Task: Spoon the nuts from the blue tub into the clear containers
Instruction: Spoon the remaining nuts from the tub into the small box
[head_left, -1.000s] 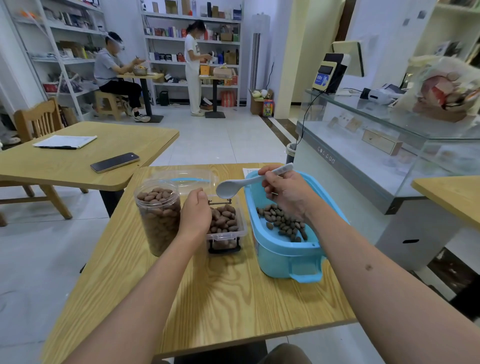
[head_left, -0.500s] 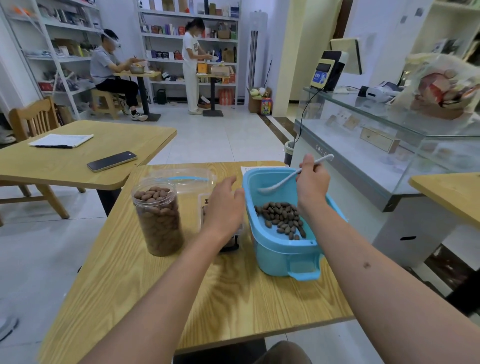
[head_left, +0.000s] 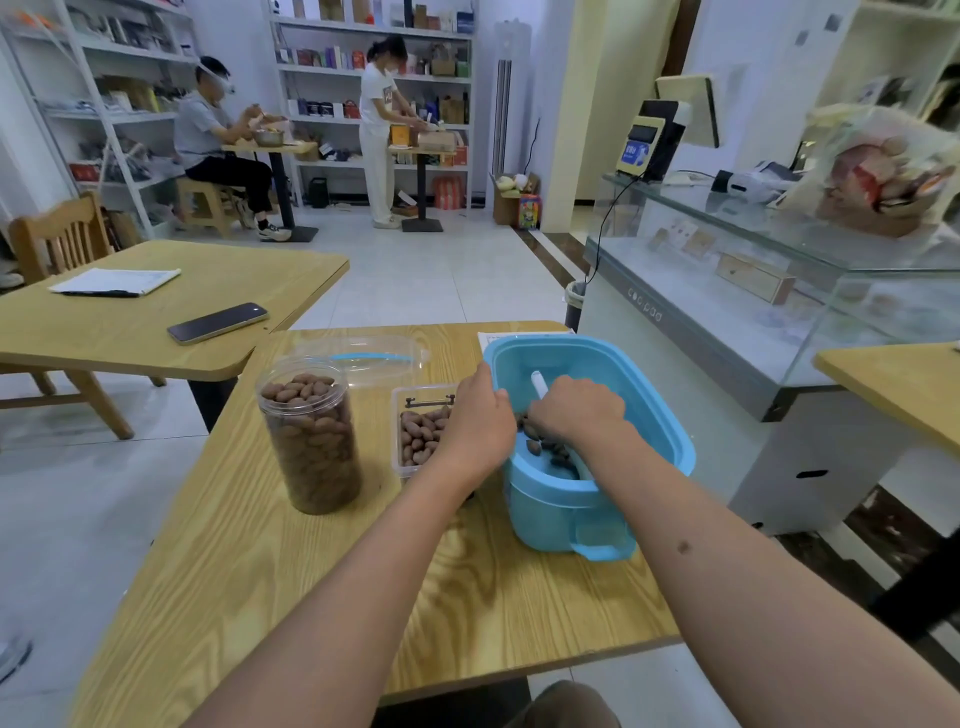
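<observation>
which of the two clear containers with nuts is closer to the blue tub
The low rectangular clear box, right beside the blue tub and partly behind the left hand. The tall round jar stands farther left, apart from the tub.

a: where's the right hand (head_left: 576, 410) gone?
b: from above the box (head_left: 423, 431) down into the tub (head_left: 644, 405). the spoon (head_left: 539, 385) tipped up; only its handle end shows, the bowl among the nuts (head_left: 545, 447).
a: and the left hand (head_left: 475, 421)?
b: slid off the box's side to the tub's rim.
</observation>
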